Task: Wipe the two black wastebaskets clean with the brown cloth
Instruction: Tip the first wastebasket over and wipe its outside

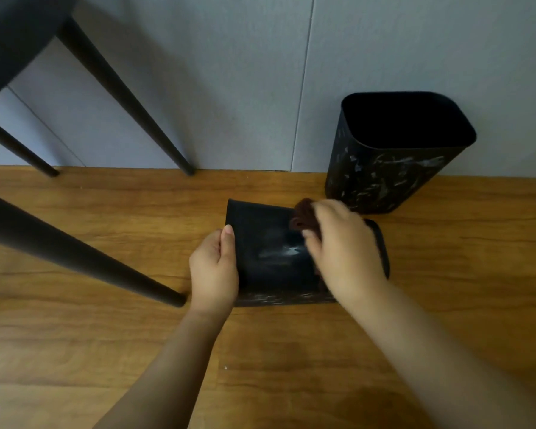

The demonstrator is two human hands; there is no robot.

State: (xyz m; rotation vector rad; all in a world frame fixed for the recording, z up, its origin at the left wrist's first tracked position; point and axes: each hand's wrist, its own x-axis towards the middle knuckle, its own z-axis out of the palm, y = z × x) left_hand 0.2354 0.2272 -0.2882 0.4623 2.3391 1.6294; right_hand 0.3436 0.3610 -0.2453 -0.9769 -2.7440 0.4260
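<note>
From the head camera, a wooden floor (291, 351) with a warm brown grain runs up to a pale grey panelled wall (229, 72). Dark tapered furniture legs (112, 78) slant down to the floor on the left of the view, one of them ending just left of the lying wastebasket.

The lying wastebasket (270, 258) rests on its side on the floor, well out from the wall, its bottom end toward the left and its rim toward the right. A pale smear shows on its upward face, and light scuffs run along its near edge. The upright wastebasket (393, 178) stands beyond and to the right of the lying wastebasket, close to the wall, mouth open upward, its side covered with whitish streaks.

The left hand (214, 270) grips the left end of the lying wastebasket, thumb laid along the top face and the other fingers wrapped around the end, out of sight.

The right hand (341, 246) lies over the right part of the lying wastebasket, fingers curled down around the brown cloth (300, 215), which bunches out from under the fingertips at the far edge. The hand is blurred, so how tightly the fingers close cannot be told.
</note>
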